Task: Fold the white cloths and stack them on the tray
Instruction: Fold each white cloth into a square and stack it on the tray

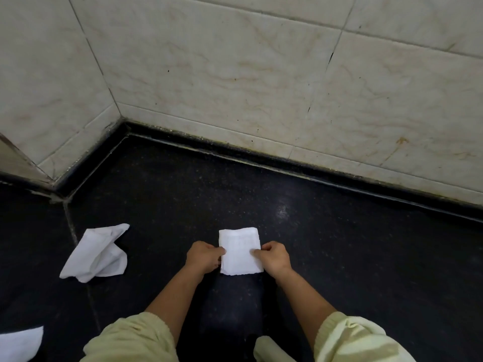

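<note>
A corner of a white cloth (21,343) shows at the lower left edge of the frame. Above it, left of centre, a crumpled cloth (95,253) lies loose on the dark surface (352,257). In the lower middle a folded cloth (240,254) lies flat between both hands. The left hand (203,257) pinches its left edge with curled fingers. The right hand (275,257) pinches its right edge, thumb on top. Bare surface runs from the cloth's far edge to the tiled wall (235,74) and out to the right.
</note>
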